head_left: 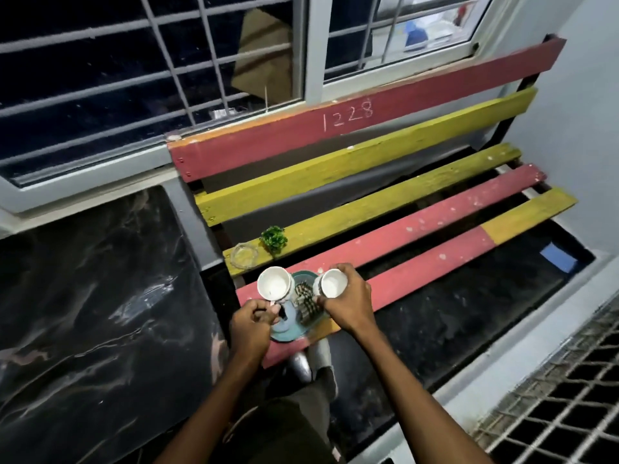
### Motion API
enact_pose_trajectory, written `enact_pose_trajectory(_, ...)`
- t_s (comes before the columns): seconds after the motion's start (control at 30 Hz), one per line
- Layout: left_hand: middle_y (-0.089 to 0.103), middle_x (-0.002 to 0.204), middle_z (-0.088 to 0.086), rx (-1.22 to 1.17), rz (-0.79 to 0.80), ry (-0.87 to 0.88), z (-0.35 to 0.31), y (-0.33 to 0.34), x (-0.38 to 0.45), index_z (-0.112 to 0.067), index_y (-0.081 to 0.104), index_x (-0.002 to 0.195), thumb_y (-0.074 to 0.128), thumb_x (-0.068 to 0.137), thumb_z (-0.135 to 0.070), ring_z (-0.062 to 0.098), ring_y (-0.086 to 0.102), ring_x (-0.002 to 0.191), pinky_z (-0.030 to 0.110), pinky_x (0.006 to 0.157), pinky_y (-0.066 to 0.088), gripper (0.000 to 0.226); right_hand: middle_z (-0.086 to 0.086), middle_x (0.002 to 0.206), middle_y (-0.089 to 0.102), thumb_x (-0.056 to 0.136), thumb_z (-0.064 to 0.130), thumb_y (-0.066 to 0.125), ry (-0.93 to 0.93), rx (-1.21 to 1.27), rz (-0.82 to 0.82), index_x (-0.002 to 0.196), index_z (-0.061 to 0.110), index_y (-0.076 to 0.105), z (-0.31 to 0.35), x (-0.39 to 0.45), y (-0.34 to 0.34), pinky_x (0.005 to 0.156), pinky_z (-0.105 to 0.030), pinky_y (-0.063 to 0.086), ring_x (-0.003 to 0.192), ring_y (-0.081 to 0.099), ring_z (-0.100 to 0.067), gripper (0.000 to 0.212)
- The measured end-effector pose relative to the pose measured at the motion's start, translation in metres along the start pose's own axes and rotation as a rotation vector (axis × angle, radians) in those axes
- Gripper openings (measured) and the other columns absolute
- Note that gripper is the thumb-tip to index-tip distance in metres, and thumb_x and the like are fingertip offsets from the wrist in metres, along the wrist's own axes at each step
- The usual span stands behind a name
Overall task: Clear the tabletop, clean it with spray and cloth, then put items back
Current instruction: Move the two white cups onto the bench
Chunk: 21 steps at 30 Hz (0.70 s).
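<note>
Table top: dark, marbled and glossy, it fills the left of your view, under the barred window. It sits just beside the bench's left end.
Bench: red and yellow slats, with "1228" chalked on the top red backrest slat. It carries everything listed below.
Glass dish: clear and round, at the left end of the rear yellow seat slat.
Green plant: small and leafy, just right of the glass dish on the same slat.
Your left hand: curled round the handle of the left cup, thumb and fingers pinching it at the plate's left edge.
Left cup: white, mouth up, inside looks empty. Whether its base touches the plate, you cannot tell.
Plate: teal and round, at the left end of the front red slats, its near edge overhanging the bench's front.
Striped stack: small dark-and-light pieces heaped on the plate, between the two cups. What they are cannot be told.
Right cup: white, mouth up, at the plate's right rim.
Your right hand: wrapped over the right cup's side from the right, fingers closed on it, one fingertip close to the striped stack.
</note>
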State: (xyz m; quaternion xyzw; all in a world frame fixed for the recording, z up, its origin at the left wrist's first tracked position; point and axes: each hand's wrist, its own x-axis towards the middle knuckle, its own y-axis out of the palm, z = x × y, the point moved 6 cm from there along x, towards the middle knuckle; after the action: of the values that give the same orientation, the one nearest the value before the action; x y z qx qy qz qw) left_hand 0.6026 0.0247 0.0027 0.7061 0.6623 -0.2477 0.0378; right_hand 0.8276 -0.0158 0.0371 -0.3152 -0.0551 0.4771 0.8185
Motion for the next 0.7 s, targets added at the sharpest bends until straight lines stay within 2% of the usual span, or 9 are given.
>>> enact_pose_trajectory(0.07, 0.069, 0.071, 0.021, 0.009, -0.016, -0.007, -0.006, 0.028, 0.023, 0.002, 0.065, 0.073, 0.071, 0.089, -0.001, 0.025, 0.062, 0.066, 0.038, 0.068, 0.049, 0.017, 0.005, 0.094, 0.065, 0.057, 0.022, 0.088, -0.007, -0.012, 0.005, 0.101, 0.036, 0.054, -0.007, 0.033, -0.009, 0.066, -0.010, 0.041, 0.086, 0.061, -0.018, 0.057)
enact_pose_trajectory(0.13, 0.072, 0.078, 0.026, 0.047, -0.020, -0.009, -0.013, 0.059, 0.050, 0.007, 0.067, 0.078, 0.071, 0.090, -0.003, 0.031, 0.065, 0.071, 0.044, 0.071, 0.053, 0.016, 0.001, 0.099, 0.066, 0.058, 0.021, 0.087, 0.032, -0.037, 0.018, 0.103, 0.031, 0.056, -0.017, 0.069, -0.017, 0.073, -0.023, 0.047, 0.093, 0.062, -0.022, 0.056)
enact_pose_trajectory(0.2, 0.073, 0.085, 0.026, 0.068, -0.050, -0.030, -0.021, 0.089, 0.075, 0.007, 0.069, 0.084, 0.071, 0.090, -0.004, 0.032, 0.066, 0.079, 0.045, 0.076, 0.054, 0.013, -0.003, 0.103, 0.066, 0.059, 0.022, 0.087, 0.067, -0.084, 0.072, 0.106, 0.026, 0.058, -0.027, 0.105, -0.020, 0.076, -0.029, 0.050, 0.096, 0.061, -0.026, 0.056)
enact_pose_trajectory(0.33, 0.069, 0.079, 0.017, 0.066, -0.103, -0.056, -0.032, 0.139, 0.122, -0.004, 0.065, 0.076, 0.069, 0.089, 0.000, 0.025, 0.061, 0.077, 0.039, 0.073, 0.049, 0.014, -0.004, 0.102, 0.068, 0.063, 0.017, 0.087, 0.053, -0.168, 0.156, 0.108, 0.018, 0.060, -0.042, 0.171, -0.016, 0.073, -0.026, 0.042, 0.096, 0.063, -0.026, 0.052)
enact_pose_trajectory(0.47, 0.070, 0.084, 0.028, 0.042, -0.151, -0.146, -0.026, 0.183, 0.170, 0.007, 0.067, 0.081, 0.071, 0.088, -0.001, 0.033, 0.064, 0.079, 0.044, 0.077, 0.053, 0.012, -0.010, 0.111, 0.065, 0.064, 0.013, 0.085, 0.043, -0.232, 0.228, 0.114, 0.011, 0.059, -0.059, 0.231, -0.001, 0.079, -0.031, 0.044, 0.105, 0.060, -0.032, 0.056)
enact_pose_trajectory(0.57, 0.069, 0.078, 0.018, 0.017, -0.203, -0.191, -0.014, 0.210, 0.204, 0.006, 0.067, 0.079, 0.074, 0.088, -0.009, 0.024, 0.061, 0.076, 0.034, 0.069, 0.043, 0.018, -0.014, 0.113, 0.061, 0.066, 0.014, 0.084, 0.039, -0.253, 0.257, 0.118, 0.009, 0.058, -0.079, 0.278, 0.018, 0.077, -0.029, 0.039, 0.106, 0.058, -0.035, 0.058)
enact_pose_trajectory(0.7, 0.070, 0.079, 0.020, 0.028, -0.317, -0.217, 0.012, 0.237, 0.255, 0.006, 0.068, 0.078, 0.075, 0.086, -0.006, 0.020, 0.058, 0.077, 0.028, 0.068, 0.037, 0.016, -0.018, 0.116, 0.055, 0.071, 0.016, 0.083, 0.003, -0.274, 0.291, 0.121, 0.004, 0.056, -0.111, 0.340, 0.054, 0.082, -0.031, 0.037, 0.108, 0.054, -0.038, 0.058)
